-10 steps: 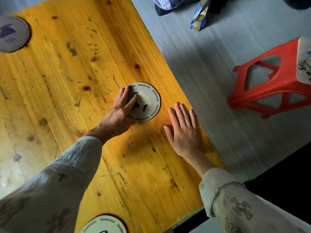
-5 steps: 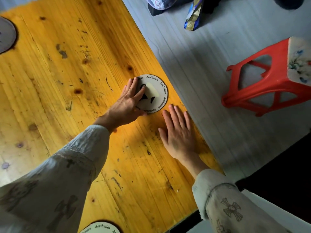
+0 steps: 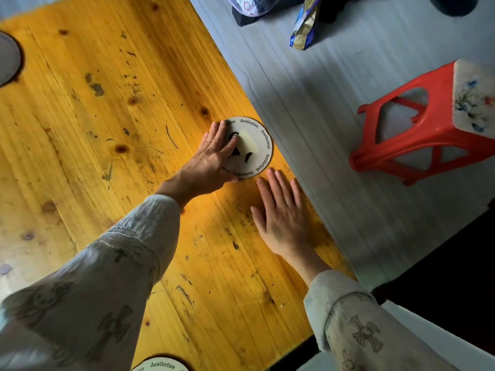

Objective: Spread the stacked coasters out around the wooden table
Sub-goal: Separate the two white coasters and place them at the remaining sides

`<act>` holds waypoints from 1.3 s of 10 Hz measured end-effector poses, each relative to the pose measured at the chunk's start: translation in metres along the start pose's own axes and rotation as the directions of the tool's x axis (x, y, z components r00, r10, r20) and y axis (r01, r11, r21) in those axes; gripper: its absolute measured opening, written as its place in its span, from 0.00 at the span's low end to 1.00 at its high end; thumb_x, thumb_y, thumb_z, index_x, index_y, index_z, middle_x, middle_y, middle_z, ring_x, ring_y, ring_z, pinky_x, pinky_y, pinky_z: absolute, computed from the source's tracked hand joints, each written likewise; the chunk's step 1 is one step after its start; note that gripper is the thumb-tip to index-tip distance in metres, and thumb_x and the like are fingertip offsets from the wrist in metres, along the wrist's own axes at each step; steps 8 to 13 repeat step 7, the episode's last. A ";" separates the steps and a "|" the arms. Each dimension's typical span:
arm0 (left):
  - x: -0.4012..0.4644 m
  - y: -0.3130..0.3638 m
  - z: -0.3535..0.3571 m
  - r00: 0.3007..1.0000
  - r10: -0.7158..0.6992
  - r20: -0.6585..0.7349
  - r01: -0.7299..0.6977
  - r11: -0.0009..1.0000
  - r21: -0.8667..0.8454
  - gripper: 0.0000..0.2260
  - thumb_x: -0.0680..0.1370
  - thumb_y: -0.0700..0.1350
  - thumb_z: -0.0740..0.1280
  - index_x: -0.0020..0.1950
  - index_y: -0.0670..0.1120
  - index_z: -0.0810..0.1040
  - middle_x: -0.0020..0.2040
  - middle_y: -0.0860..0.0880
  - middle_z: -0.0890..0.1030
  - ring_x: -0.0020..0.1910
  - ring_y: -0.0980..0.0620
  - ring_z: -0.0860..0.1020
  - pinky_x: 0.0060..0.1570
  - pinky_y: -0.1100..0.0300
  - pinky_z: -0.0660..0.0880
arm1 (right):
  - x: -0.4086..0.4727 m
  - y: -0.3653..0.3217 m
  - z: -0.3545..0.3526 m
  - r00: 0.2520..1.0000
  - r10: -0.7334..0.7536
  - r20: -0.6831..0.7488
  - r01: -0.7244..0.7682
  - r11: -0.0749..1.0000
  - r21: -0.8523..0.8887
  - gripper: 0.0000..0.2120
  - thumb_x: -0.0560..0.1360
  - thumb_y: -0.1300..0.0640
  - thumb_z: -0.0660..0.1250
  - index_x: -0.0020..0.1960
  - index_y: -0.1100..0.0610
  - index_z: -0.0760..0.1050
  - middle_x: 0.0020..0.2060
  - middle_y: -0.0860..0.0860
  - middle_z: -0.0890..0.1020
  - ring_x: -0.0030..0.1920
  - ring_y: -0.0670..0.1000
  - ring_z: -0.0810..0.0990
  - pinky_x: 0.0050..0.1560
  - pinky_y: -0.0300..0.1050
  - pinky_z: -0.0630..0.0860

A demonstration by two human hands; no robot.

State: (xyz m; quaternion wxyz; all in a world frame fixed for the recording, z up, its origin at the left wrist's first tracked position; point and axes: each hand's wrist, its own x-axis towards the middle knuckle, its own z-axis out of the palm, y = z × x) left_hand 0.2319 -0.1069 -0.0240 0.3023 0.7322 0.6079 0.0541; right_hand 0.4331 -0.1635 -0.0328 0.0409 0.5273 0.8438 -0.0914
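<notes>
Left grip [image 3: 211,159] flat and spread, fingers [image 3: 219,135] pressed down on the near-left part of a round white coaster [image 3: 257,145]; not closed around it, only laid on top, thumb along the coaster's near rim. Coaster lying flat on the wooden surface [image 3: 107,124], directly under and just right of that grip, close to the surface's right edge, with "Aesthetics" printed around its rim and a black and cream motif in the middle. Right grip [image 3: 281,212] just near-right of the left one, open, palm down, fingers together and flat on the bare wood, holding nothing; fingertips [image 3: 270,174] just short of the coaster's near rim, contact not clear. Pale patterned sleeves [image 3: 115,277] on both arms. Second coaster [image 3: 162,365] well behind the left grip, at the near edge of the surface, cut off by the frame. Third coaster [image 3: 8,60] far to the left and ahead of the grips, also partly out of view. Red plastic stool [image 3: 428,129] on the grey floor [image 3: 308,84], well to the right of both grips. Foil packet [image 3: 304,28] on the floor far ahead, beyond the coaster.
</notes>
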 end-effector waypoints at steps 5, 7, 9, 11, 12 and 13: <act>-0.105 -0.010 0.035 0.902 -0.326 -0.283 0.368 0.923 0.109 0.36 0.72 0.67 0.51 0.74 0.51 0.45 0.76 0.40 0.45 0.74 0.42 0.40 0.67 0.34 0.38 | -0.001 -0.001 -0.004 1.000 0.025 0.019 -0.024 0.999 -0.038 0.28 0.77 0.43 0.48 0.73 0.56 0.57 0.74 0.57 0.62 0.74 0.55 0.58 0.75 0.57 0.53; -0.135 -0.012 0.051 0.841 -0.429 -0.329 0.476 0.877 0.072 0.32 0.73 0.67 0.45 0.73 0.55 0.44 0.77 0.44 0.49 0.75 0.47 0.44 0.70 0.35 0.42 | 0.001 -0.009 -0.019 0.997 0.056 0.049 -0.062 0.988 0.138 0.25 0.78 0.47 0.55 0.72 0.56 0.60 0.75 0.56 0.59 0.76 0.56 0.54 0.76 0.57 0.50; -0.135 -0.012 0.051 0.841 -0.429 -0.329 0.476 0.877 0.072 0.32 0.73 0.67 0.45 0.73 0.55 0.44 0.77 0.44 0.49 0.75 0.47 0.44 0.70 0.35 0.42 | 0.001 -0.009 -0.019 0.997 0.056 0.049 -0.062 0.988 0.138 0.25 0.78 0.47 0.55 0.72 0.56 0.60 0.75 0.56 0.59 0.76 0.56 0.54 0.76 0.57 0.50; -0.135 -0.012 0.051 0.841 -0.429 -0.329 0.476 0.877 0.072 0.32 0.73 0.67 0.45 0.73 0.55 0.44 0.77 0.44 0.49 0.75 0.47 0.44 0.70 0.35 0.42 | 0.001 -0.009 -0.019 0.997 0.056 0.049 -0.062 0.988 0.138 0.25 0.78 0.47 0.55 0.72 0.56 0.60 0.75 0.56 0.59 0.76 0.56 0.54 0.76 0.57 0.50; -0.135 -0.012 0.051 0.841 -0.429 -0.329 0.476 0.877 0.072 0.32 0.73 0.67 0.45 0.73 0.55 0.44 0.77 0.44 0.49 0.75 0.47 0.44 0.70 0.35 0.42 | 0.001 -0.009 -0.019 0.997 0.056 0.049 -0.062 0.988 0.138 0.25 0.78 0.47 0.55 0.72 0.56 0.60 0.75 0.56 0.59 0.76 0.56 0.54 0.76 0.57 0.50; -0.135 -0.012 0.051 0.841 -0.429 -0.329 0.476 0.877 0.072 0.32 0.73 0.67 0.45 0.73 0.55 0.44 0.77 0.44 0.49 0.75 0.47 0.44 0.70 0.35 0.42 | 0.001 -0.009 -0.019 0.997 0.056 0.049 -0.062 0.988 0.138 0.25 0.78 0.47 0.55 0.72 0.56 0.60 0.75 0.56 0.59 0.76 0.56 0.54 0.76 0.57 0.50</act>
